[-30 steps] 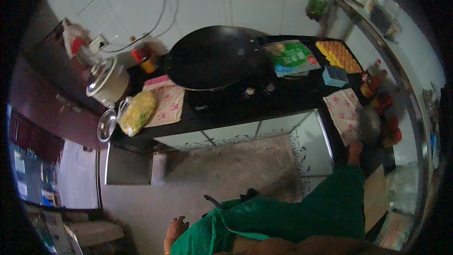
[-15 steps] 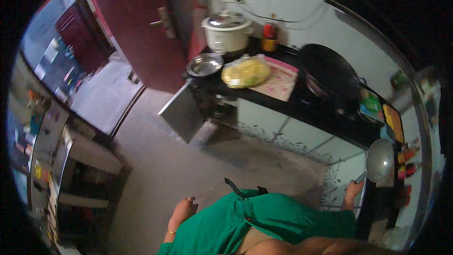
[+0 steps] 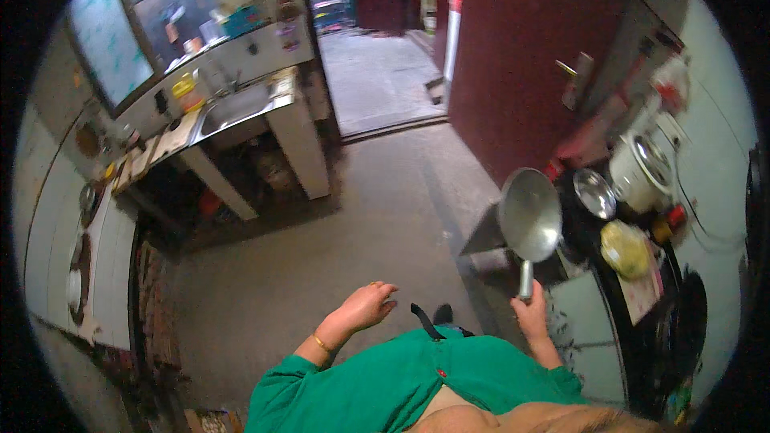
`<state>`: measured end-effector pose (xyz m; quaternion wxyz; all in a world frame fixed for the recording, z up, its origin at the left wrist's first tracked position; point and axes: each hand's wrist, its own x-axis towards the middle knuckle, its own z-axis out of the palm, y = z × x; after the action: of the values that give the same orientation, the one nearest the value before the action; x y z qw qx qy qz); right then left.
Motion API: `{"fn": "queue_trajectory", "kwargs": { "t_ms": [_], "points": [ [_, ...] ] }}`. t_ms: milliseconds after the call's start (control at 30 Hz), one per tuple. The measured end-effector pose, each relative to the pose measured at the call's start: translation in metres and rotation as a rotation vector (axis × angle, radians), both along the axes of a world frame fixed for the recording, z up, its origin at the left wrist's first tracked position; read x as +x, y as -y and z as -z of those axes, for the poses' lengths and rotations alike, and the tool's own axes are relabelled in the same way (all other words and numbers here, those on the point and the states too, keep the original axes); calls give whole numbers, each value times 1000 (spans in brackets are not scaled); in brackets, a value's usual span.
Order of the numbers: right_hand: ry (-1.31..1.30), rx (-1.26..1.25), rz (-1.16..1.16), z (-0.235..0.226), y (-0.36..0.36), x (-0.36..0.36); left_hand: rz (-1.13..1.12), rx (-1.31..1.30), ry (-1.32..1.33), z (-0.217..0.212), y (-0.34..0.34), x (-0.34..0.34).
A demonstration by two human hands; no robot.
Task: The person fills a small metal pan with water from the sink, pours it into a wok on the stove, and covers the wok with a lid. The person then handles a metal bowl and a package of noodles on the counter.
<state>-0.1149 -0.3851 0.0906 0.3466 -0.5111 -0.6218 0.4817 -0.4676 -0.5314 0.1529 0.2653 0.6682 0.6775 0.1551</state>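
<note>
My right hand (image 3: pixel 531 313) is closed round the handle of a large round metal dipper (image 3: pixel 530 212), held out in front of me with its bowl pointing forward. Behind the dipper is an open cabinet door (image 3: pixel 484 232), partly hidden by the bowl. My left hand (image 3: pixel 367 306) hangs over the floor near my waist, empty, its fingers loosely stretched and apart. A gold bracelet circles that wrist.
To the right a dark counter holds a metal basin (image 3: pixel 594 194), a rice cooker (image 3: pixel 639 172), a bagged yellow food (image 3: pixel 626 249) and a black wok (image 3: pixel 691 313). A metal sink (image 3: pixel 235 109) stands at the far left. A red-brown door (image 3: pixel 525 56) stands open beside the doorway.
My view has turned left, bringing the sink and doorway into sight. The dipper, still in my right hand, has swung from beside the counter to in front of me. My left hand has risen.
</note>
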Motion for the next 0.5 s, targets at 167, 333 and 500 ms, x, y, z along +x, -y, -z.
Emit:
{"fn": "queue_trajectory", "kwargs": {
  "t_ms": [167,333,500],
  "points": [
    [-61,72,-521,-16,-75,-177,-93,6,274,9,-64,-61],
    [-38,33,-888,-32,-152,-371,-545,-2,960,13,-149,-159],
    [-100,163,-1132,-54,-179,-533,-937,273,983,12,-206,-255]
  ]
}}
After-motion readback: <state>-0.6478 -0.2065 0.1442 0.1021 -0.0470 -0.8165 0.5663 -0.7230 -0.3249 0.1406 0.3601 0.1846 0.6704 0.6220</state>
